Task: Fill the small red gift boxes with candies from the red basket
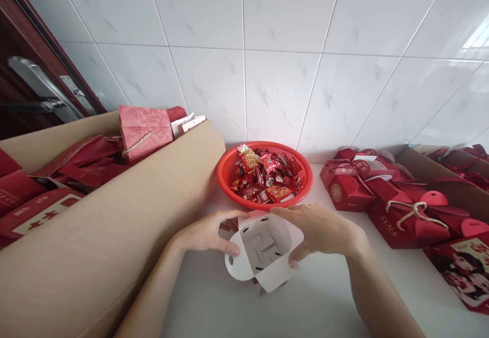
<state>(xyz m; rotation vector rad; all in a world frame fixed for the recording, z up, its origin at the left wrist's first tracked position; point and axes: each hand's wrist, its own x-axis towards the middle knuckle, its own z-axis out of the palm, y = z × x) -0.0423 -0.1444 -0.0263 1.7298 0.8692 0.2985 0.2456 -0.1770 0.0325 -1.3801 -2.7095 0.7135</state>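
Open gift box, white inside, sits between your hands, just in front of the red basket of wrapped candies; its outer faces are mostly turned from view, and you can't tell whether its base touches the white tabletop. Your left hand grips the rounded flap side, thumb on the flap, its other fingertips partly hidden behind the box. Your right hand holds the opposite side, thumb at the flap, its fingers over the far edge and partly hidden. Both forearms run off the bottom of view. The cardboard carton at left and the red boxes at right are cut off by the frame.
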